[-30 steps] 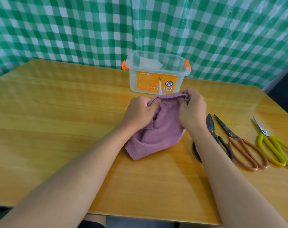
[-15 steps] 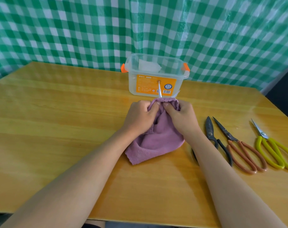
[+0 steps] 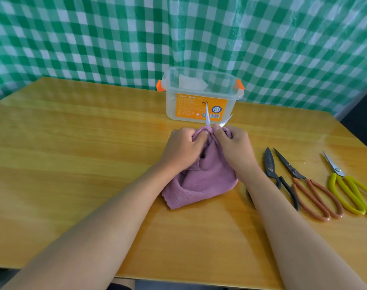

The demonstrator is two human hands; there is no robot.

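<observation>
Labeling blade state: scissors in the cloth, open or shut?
Open: the scissors show two blades poking out of the purple cloth, splayed in a V.

I work at a makeshift craft bench: a bare wooden table backed by a hanging green-checked plastic sheet, three pairs of scissors lined up, a clear storage box behind.

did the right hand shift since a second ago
Yes. The right hand moved left, away from the black scissors, closing up on the left hand over the purple cloth.
</observation>
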